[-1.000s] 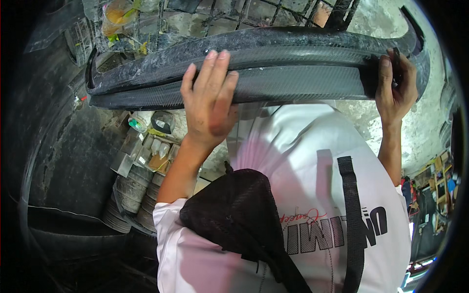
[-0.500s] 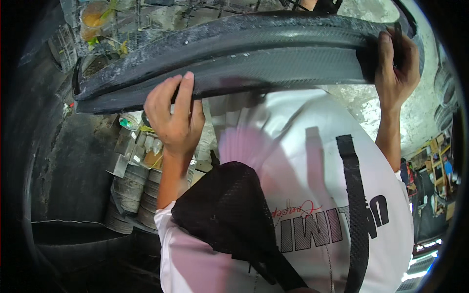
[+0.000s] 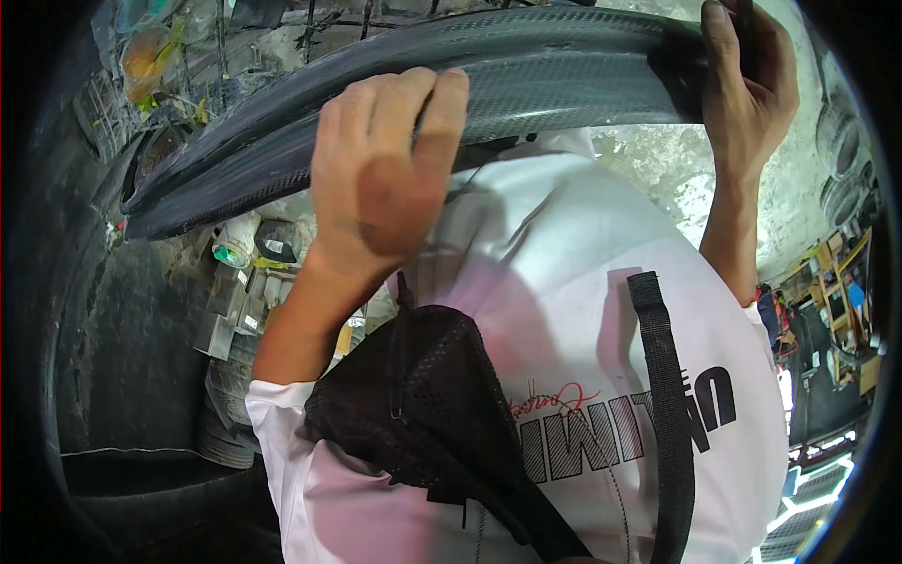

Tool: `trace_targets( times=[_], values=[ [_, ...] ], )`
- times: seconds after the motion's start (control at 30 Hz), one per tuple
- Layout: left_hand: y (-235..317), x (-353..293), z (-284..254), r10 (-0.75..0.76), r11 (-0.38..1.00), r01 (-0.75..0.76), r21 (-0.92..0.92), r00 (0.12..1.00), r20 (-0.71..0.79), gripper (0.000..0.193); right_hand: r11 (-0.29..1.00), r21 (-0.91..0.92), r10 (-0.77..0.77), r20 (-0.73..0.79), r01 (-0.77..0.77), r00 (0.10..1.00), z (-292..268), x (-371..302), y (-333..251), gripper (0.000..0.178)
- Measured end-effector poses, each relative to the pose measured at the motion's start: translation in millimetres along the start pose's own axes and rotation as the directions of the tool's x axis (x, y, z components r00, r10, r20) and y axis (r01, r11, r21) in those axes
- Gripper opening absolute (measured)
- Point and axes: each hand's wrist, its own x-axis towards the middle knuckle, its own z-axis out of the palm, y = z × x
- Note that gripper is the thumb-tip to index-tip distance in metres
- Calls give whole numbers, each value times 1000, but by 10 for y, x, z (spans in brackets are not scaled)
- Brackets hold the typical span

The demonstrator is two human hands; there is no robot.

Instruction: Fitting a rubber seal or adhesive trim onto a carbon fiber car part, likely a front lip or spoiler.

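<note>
A long, curved, black tire-like piece [image 3: 564, 85] spans the upper part of the head view. It has ridges along its length and a fine checked texture, and tapers at the left. My left hand [image 3: 385, 169] lies over its near edge left of the middle, back of the hand toward me, fingers bent onto the surface and close together. The fingertips and thumb are partly hidden. My right hand [image 3: 747, 103] grips the right end, with one digit on the near face. A dark strip shows between its fingers; I cannot make out what it is.
A black mesh pouch [image 3: 423, 395] and a black strap [image 3: 658, 357] hang across my white shirt [image 3: 583, 282]. Stacked tires [image 3: 225, 404] and small boxes [image 3: 225, 301] stand at left. A metal grid [image 3: 310, 28] and an orange-filled container [image 3: 148, 52] are beyond; more tires [image 3: 841, 141] lie right.
My left hand has slid right along the piece and farther over its surface. The piece and my right hand have shifted up in view, and the piece's dusty upper part shows less.
</note>
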Motion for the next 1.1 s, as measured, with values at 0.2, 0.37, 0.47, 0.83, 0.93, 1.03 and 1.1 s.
trace_targets(
  times=[0.2, 0.37, 0.47, 0.83, 0.93, 1.03, 1.1],
  values=[
    [-192, -152, -315, -120, 991, 106, 81, 974, 195, 71, 999, 28, 24, -34, -23, 999, 23, 20, -37, 16],
    [-355, -329, -477, -155, 984, 133, 121, 968, 199, 69, 998, 55, -11, -41, 13, 999, 5, 70, 26, 17],
    [-372, -352, -469, -158, 983, 138, 118, 970, 183, 67, 1000, 21, 13, -23, -13, 1000, -30, 98, -18, 18],
    [-424, -124, -466, -42, 990, 22, 138, 989, 142, 57, 999, 11, -46, -48, 47, 998, 45, 213, -96, 19],
    [-349, -7, -380, 3, 992, -21, 121, 989, 146, 62, 999, 29, -38, -37, 39, 999, 56, 229, -102, 20],
    [-186, 151, -293, 6, 993, -26, 117, 987, 163, 57, 996, 71, -57, -27, 59, 998, 64, 230, -59, 19],
    [-87, 263, -213, 36, 993, -53, 107, 987, 154, 54, 985, 93, -141, -46, 145, 989, 68, 231, 32, 18]
  ],
)
